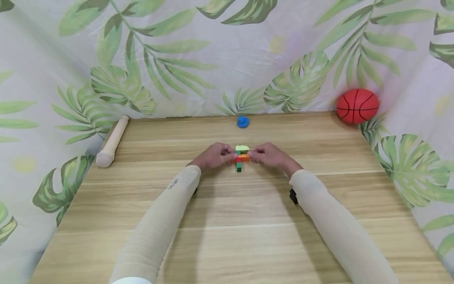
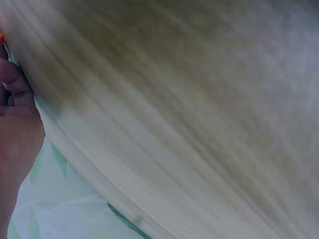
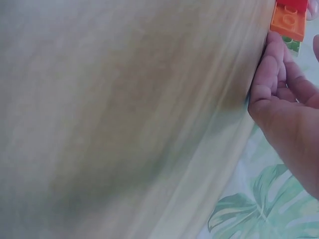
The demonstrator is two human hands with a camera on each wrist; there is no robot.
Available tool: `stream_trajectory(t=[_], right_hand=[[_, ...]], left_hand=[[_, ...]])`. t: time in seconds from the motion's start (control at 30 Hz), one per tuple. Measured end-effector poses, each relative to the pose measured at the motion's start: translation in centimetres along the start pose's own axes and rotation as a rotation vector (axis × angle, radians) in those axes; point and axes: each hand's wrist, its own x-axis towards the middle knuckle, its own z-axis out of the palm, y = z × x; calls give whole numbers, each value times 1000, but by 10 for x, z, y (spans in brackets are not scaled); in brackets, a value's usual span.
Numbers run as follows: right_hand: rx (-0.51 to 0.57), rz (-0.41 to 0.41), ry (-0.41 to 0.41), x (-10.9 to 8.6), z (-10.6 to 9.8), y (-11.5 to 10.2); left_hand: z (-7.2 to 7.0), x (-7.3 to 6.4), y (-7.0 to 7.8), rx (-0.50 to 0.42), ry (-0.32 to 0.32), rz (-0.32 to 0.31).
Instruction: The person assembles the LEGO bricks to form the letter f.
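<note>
A small build of toy building bricks [image 1: 243,158] stands at the middle of the table, with green, orange, red and pale yellow-green parts. My left hand [image 1: 215,155] pinches its left side between thumb and fingers. From the right, my right hand [image 1: 270,156] pinches the orange part. The right wrist view shows an orange brick [image 3: 288,22] with studs, a red brick [image 3: 294,5] against it and a bit of green beyond the fingertips. In the left wrist view the curled left hand [image 2: 15,94] is partly cut off, and only a sliver of orange shows.
A small blue toy [image 1: 242,122], perhaps a duck, sits at the table's back edge. At the back right is a red ball [image 1: 357,106] with black lines. A pale club-like stick [image 1: 112,142] lies along the left edge. Leaf-patterned cloth [image 1: 241,59] surrounds the wooden table [image 1: 244,252].
</note>
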Motion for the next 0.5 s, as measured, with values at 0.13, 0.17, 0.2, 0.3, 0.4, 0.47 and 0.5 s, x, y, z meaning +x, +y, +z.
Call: stream_trajectory(t=[0.13,0.17,0.2,0.3,0.4,0.47,0.5], right_hand=[[16,22,-11,2,-2,-1],[21,26,-10,3,-3,-1],[25,29,-8,3,-3,-1],[47,36,0,4,-3,-2],[74,38,-2,3,-4,-2],[93,46,-9,2,-4,-2],[103,52,-12,1,-4,-2]], left_hand=[[-1,1,0,13,2,-6],[-1,1,1,17,2,-5],[-1,1,1,22,2,-4],[-1,3,0,34,9,3],[-1,3,-1,27,12,4],[-1,3,-2,25,7,9],[-1,3,-2,22,2,13]])
